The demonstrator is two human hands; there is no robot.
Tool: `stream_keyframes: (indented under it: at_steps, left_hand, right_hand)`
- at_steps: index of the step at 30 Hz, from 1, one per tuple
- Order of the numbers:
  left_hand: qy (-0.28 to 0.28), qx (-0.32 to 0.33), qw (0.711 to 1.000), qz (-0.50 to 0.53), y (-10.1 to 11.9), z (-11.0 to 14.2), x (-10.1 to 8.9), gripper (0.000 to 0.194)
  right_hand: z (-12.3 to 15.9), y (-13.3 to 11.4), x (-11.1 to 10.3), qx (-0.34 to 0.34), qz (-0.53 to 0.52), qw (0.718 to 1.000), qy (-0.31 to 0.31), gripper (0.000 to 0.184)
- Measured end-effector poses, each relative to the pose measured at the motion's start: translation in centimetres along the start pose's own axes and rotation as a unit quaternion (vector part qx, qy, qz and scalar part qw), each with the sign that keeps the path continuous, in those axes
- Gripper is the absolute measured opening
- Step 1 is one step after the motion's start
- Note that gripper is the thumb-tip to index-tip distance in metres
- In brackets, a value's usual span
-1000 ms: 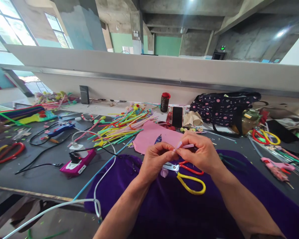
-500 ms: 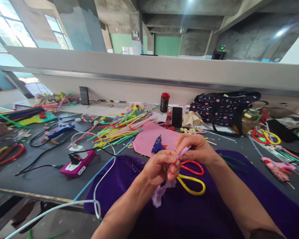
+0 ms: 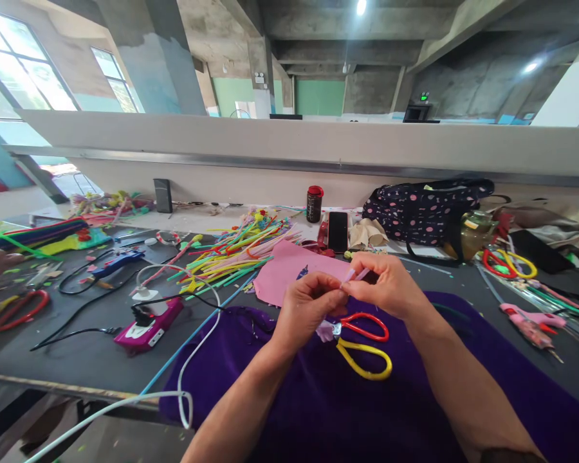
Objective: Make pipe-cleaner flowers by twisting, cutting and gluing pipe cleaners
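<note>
While both hands [image 3: 306, 305] [image 3: 386, 286] pinch lilac material [image 3: 350, 276], three scissors [image 3: 364, 348] show.

No word, brand or number could be read anywhere. A small green-lit sign [image 3: 424, 96] glowed in the right background, its symbol too tiny to make out, and pale marks ran down the side of the dark, red-capped bottle [image 3: 314, 204], too fine to decipher. The light label on the glass jar [image 3: 477, 233] and the small white patch on the end of the purple power strip [image 3: 147, 329] were likewise illegible.
</note>
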State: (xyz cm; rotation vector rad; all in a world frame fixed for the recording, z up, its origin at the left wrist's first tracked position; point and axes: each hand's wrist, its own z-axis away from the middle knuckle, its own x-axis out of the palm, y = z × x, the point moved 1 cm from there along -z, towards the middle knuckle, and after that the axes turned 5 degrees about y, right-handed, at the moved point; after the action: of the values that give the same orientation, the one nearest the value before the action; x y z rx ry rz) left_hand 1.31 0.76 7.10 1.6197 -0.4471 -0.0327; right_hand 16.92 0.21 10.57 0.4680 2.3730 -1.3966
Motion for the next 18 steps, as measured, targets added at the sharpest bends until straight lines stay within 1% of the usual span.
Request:
stream_keyframes:
  at_steps: [2, 4, 7, 10, 14, 16, 18]
  left_hand:
    - [0.014, 0.013, 1.000, -0.022, 0.0, 0.1, -0.1, 0.017]
    - [0.019, 0.016, 0.999, -0.023, 0.2, 0.3, -0.1, 0.016]
    - [0.017, -0.002, 1.000, 0.004, 0.4, 0.3, -0.2, 0.015]
    - [0.002, -0.030, 0.999, 0.043, 0.2, 0.2, -0.3, 0.014]
    - [-0.037, -0.059, 0.992, 0.103, -0.9, -0.4, -0.8, 0.012]
    - [-0.068, -0.094, 0.984, 0.136, -1.5, -0.7, -1.0, 0.011]
    - [-0.113, -0.140, 0.967, 0.182, -2.1, -0.8, -1.0, 0.011]
  right_hand:
    - [0.1, -0.2, -0.1, 0.002, -0.004, 1.000, -0.011, 0.007]
    - [0.0, -0.2, -0.2, 0.000, -0.040, 0.998, -0.039, 0.008]
    - [-0.3, 0.4, -0.4, -0.011, -0.096, 0.992, -0.084, 0.010]
    - [-0.7, 1.1, -0.3, -0.024, -0.119, 0.987, -0.104, 0.010]
    - [-1.1, 1.8, -0.1, -0.031, -0.109, 0.988, -0.107, 0.013]
    - [-1.1, 2.0, 0.0, -0.037, -0.117, 0.985, -0.121, 0.014]
    - [-1.2, 2.1, 0.2, -0.043, -0.148, 0.978, -0.140, 0.014]
